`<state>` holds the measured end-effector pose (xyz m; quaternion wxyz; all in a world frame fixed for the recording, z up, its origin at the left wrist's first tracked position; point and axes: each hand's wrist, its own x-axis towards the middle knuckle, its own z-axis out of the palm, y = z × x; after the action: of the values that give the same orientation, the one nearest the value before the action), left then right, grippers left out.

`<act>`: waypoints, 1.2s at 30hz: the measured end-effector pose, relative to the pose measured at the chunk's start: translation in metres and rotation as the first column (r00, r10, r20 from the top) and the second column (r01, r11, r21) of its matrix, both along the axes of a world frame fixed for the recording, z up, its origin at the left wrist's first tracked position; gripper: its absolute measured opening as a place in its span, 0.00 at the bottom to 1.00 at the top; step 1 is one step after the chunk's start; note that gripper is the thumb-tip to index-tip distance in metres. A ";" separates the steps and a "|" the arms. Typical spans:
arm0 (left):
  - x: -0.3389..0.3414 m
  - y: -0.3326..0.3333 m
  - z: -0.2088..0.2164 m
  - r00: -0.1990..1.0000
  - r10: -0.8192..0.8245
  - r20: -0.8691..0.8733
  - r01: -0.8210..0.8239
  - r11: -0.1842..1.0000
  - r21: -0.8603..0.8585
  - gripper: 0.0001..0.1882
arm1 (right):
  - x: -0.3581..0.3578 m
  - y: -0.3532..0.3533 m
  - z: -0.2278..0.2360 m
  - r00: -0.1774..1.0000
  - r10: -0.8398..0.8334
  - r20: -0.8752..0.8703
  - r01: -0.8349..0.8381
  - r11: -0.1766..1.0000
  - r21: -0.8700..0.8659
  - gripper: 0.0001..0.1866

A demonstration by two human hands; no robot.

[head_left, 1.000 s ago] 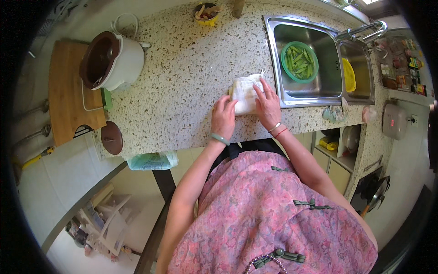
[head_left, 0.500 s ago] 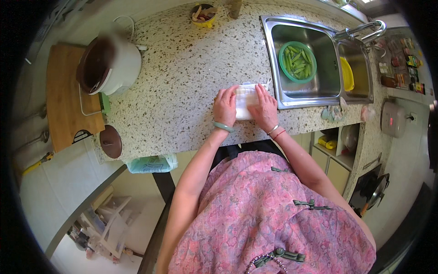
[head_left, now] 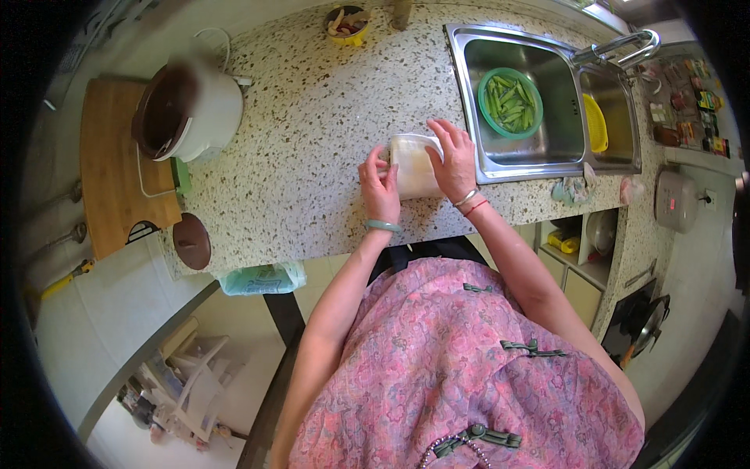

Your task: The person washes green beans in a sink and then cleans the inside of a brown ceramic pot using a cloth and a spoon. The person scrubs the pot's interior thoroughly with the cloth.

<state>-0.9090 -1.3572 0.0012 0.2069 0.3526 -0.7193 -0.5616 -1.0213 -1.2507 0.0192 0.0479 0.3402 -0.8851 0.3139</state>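
Overhead view of a speckled stone surface (head_left: 312,133) at which a person in a pink patterned garment stood. A white translucent rectangular plastic container (head_left: 412,166) lay on the surface near its front edge, just beside the left rim of a stainless steel double sink (head_left: 469,94). The left hand (head_left: 380,186), wearing a pale green bangle at the wrist, touched the container's left side with curled fingers; whether it pinched the rim could not be told. The right hand (head_left: 455,160), with a silver bangle and a red cord at the wrist, lay spread over the container's right side and top, fingers extended toward the sink. Inside the left sink basin sat a round green plastic colander (head_left: 510,103) holding cut green vegetables. A yellow bowl (head_left: 596,125) stood on edge in the right basin. At far left, a white electric rice cooker (head_left: 191,109) with an open dark pot rested next to a wooden cutting board (head_left: 109,164). A small brown round lid (head_left: 192,242) lay near the surface's front corner.
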 end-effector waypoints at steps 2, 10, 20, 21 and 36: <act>0.002 -0.003 -0.004 0.999 -0.046 0.020 0.050 0.949 -0.310 0.24 | 0.004 0.002 -0.002 0.998 0.056 0.004 -0.056 0.997 0.052 0.27; 0.025 0.005 -0.029 0.677 -0.363 0.640 0.725 0.480 -0.494 0.33 | 0.046 0.017 -0.036 0.980 0.183 0.079 -0.199 0.883 0.426 0.31; 0.024 -0.001 -0.030 0.703 -0.390 0.595 0.698 0.538 -0.472 0.33 | 0.043 0.017 -0.032 0.983 0.177 0.055 -0.185 0.897 0.401 0.32; 0.024 -0.004 -0.025 0.725 -0.421 0.546 0.676 0.588 -0.444 0.33 | 0.043 0.018 -0.028 0.984 0.169 0.063 -0.180 0.905 0.386 0.32; 0.036 -0.130 0.092 0.930 0.101 -0.353 0.013 0.952 0.306 0.20 | 0.052 -0.148 0.084 0.388 0.456 0.801 0.138 0.830 -0.540 0.20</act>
<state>-0.8728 -1.4877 0.0936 0.2926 0.2862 -0.5655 -0.7161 -0.9694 -1.3990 0.1037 -0.3823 0.1734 -0.6024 0.6789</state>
